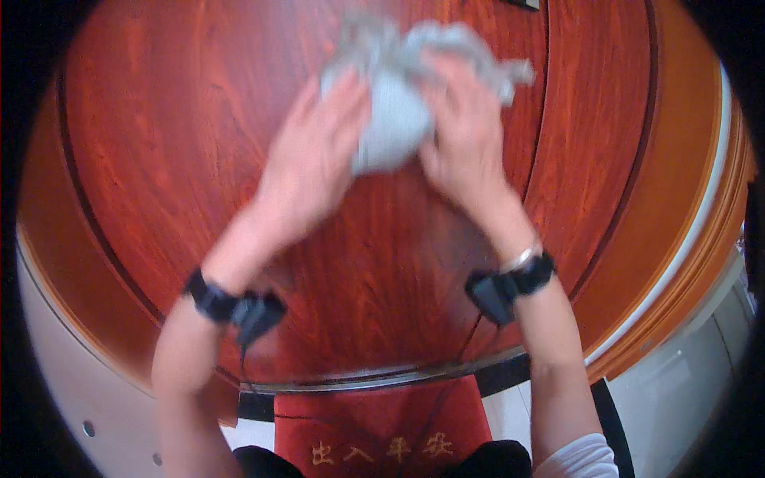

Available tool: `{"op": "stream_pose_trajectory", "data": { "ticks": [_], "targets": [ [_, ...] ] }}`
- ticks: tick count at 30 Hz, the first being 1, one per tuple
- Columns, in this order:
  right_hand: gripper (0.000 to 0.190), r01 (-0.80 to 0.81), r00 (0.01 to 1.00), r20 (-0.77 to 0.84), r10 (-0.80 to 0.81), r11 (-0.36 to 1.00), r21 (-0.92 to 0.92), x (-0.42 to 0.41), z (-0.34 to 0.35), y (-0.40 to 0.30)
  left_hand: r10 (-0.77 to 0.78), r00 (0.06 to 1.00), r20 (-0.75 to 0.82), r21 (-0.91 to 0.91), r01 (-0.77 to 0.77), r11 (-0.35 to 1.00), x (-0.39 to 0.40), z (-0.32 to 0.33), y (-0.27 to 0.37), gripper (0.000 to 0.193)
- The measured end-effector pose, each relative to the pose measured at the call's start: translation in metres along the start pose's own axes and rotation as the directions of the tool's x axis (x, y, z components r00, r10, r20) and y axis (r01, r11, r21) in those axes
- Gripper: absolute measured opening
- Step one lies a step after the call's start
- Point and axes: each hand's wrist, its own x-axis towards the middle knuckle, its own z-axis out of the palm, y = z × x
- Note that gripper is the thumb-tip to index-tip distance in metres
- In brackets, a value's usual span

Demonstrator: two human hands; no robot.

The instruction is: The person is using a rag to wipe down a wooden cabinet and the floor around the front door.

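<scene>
A light grey-blue cloth point(394, 122) is bunched up against the red-brown wood-grain door point(382, 251), in the upper middle of the view. My left hand point(314, 143) grips its left side, with the fingers pointing up. On its right side my right hand point(466, 131) has hold of it, and a crumpled part sticks out past those fingers. Both hands and the cloth are blurred, so the exact finger positions are hard to make out. Each wrist wears a black strap with a small dark device and a thin cable.
An orange-brown door frame point(675, 197) borders the door on the right. Along the door's foot runs a metal strip point(358, 382). Below it a red mat point(382, 412) bearing writing lies on pale floor tiles point(507, 412). A dark fitting point(529, 3) is cut off at the top.
</scene>
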Motion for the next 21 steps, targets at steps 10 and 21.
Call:
{"op": "stream_pose_trajectory", "data": {
  "ticks": [10, 21],
  "targets": [
    [0.031, 0.227, 0.969, 0.083, -0.233, 0.971, 0.075, 0.055, 0.006, 0.014, 0.059, 0.988, 0.142, 0.175, -0.084, 0.981, 0.006, -0.036, -0.06, 0.046],
    [0.031, 0.195, 0.981, -0.019, -0.194, 0.979, 0.068, 0.081, 0.043, -0.032, -0.019, 0.999, 0.035, -0.002, 0.019, 1.0, -0.029, -0.05, -0.07, 0.044]
  ]
}}
